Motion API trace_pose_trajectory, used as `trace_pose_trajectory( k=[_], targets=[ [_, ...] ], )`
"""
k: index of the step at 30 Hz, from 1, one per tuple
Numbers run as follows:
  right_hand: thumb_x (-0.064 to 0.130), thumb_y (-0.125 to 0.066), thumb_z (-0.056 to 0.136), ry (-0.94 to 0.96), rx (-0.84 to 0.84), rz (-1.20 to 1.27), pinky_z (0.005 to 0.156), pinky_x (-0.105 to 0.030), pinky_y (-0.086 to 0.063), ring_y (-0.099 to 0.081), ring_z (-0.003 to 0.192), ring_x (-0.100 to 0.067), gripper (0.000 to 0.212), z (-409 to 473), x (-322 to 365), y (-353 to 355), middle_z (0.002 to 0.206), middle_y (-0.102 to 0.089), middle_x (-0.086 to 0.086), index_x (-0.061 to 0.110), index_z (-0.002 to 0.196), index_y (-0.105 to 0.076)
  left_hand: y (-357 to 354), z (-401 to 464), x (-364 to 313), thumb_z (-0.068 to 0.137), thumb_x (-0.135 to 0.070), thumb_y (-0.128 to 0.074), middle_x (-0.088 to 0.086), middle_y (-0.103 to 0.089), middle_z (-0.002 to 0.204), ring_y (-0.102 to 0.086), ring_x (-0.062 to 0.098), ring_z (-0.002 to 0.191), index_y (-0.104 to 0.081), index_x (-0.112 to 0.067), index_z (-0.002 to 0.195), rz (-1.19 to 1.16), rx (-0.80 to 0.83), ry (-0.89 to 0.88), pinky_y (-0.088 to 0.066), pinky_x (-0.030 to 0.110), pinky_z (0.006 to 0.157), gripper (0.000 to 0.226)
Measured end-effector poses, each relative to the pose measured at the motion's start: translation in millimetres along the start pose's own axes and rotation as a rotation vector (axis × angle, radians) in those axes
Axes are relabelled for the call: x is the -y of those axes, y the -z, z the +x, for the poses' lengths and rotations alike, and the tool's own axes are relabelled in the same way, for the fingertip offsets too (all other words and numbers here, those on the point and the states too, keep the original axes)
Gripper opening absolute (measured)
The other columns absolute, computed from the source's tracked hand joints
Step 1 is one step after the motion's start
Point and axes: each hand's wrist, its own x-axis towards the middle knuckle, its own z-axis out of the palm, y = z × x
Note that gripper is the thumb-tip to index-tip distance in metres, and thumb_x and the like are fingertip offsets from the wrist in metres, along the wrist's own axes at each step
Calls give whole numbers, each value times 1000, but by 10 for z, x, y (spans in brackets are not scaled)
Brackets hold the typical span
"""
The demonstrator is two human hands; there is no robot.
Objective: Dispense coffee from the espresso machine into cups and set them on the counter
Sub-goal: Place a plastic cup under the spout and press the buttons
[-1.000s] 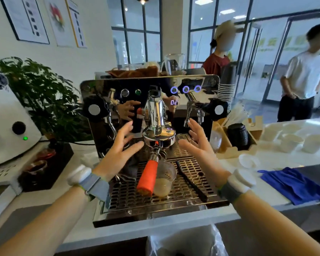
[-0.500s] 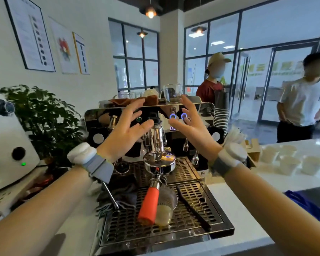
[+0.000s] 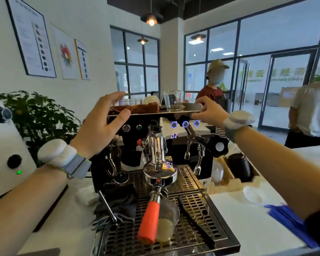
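On the drip tray (image 3: 218, 218) of the espresso machine (image 3: 131, 145), a clear cup (image 3: 166, 224) is standing upright under the portafilter spout, a shallow layer of pale liquid sitting in its bottom; the orange portafilter handle (image 3: 149, 221) is projecting toward the viewer and overlapping the cup's left side, long axis running front to back. Both hands are hovering high, at the machine's top shelf (image 3: 155, 112), well above the cup. The left hand (image 3: 102, 124) is spread loosely, fingers straight over the shelf's left edge and thumb below the rim, holding nothing. The right hand (image 3: 210, 112) is lying at the shelf's right edge with fingers reaching toward the glass cup (image 3: 174, 99) on top; whether it is touching the rim or pinching anything I cannot tell. Judgement: the cup lies straight down and slightly toward the body from both hands, roughly midway between them; the right hand has the clearer approach, since the handle is blocking the left flank. A black brush (image 3: 196, 218) is lying diagonally on the grate just right of the cup, narrowing that side. Open white counter (image 3: 248, 218) is lying right of the tray, near a blue cloth (image 3: 284, 218), as room for setting down
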Motion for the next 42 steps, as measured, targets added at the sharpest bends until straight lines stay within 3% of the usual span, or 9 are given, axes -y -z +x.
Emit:
trace_pose_trajectory(
  k=[4, 8, 12, 18, 24, 33, 39, 42],
  targets=[
    [14, -74, 77, -26, 43, -139, 54, -23, -36, -51, 73, -19, 50, 115, -161, -1, 74, -51, 2, 10, 118, -45, -46, -31, 46, 92, -49, -42, 1, -55, 128, -49, 15, 121, -46, -19, 135, 198, -28, -50, -39, 34, 100, 52],
    [14, -77, 73, 1, 31, -198, 51, -25, -33, -48, 68, -19, 50, 174, -249, -18, 69, -48, 2, 11, 110, -44, -94, -59, 41, 95, -46, -38, 7, -61, 119, -57, 25, 109, -50, -13, 132, 350, -49, -119, -45, 47, 93, 51],
    [16, -78, 73, 21, 21, -241, 50, -28, -34, -51, 68, -23, 52, 207, -282, -48, 70, -49, 1, 14, 110, -41, -127, -84, 29, 97, -41, -40, 8, -65, 111, -61, 29, 99, -53, -11, 128, 458, -95, -169, -46, 45, 86, 46],
    [16, -76, 75, 1, 16, -256, 50, -28, -34, -50, 65, -20, 49, 207, -285, -68, 71, -50, -1, 12, 109, -41, -152, -102, 37, 98, -37, -43, 3, -65, 108, -59, 24, 97, -54, -15, 125, 451, -152, -167, -44, 37, 82, 36],
    [17, -75, 76, 17, 17, -271, 62, -32, -40, -53, 75, -27, 51, 172, -261, -79, 80, -54, -7, 10, 112, -40, -154, -105, 53, 99, -36, -43, 3, -65, 108, -59, 24, 98, -55, -15, 124, 439, -159, -164, -47, 39, 80, 35],
    [17, -74, 76, 42, -2, -316, 68, -39, -47, -57, 78, -32, 49, 168, -261, -100, 87, -59, -15, 13, 107, -38, -158, -127, 51, 99, -35, -41, 4, -65, 104, -58, 23, 96, -57, -13, 121, 410, -183, -157, -49, 38, 74, 35],
    [17, -75, 75, 45, -11, -316, 69, -40, -49, -59, 78, -33, 50, 164, -276, -104, 91, -61, -17, 13, 109, -38, -172, -123, 54, 100, -37, -40, 5, -66, 105, -58, 23, 97, -57, -12, 122, 399, -179, -153, -49, 36, 74, 37],
    [17, -75, 76, 44, -7, -315, 61, -33, -43, -55, 73, -28, 51, 172, -266, -102, 89, -59, -15, 13, 110, -37, -165, -128, 52, 100, -38, -39, 4, -66, 104, -58, 22, 97, -57, -13, 122, 390, -188, -155, -48, 35, 75, 38]
  ],
)
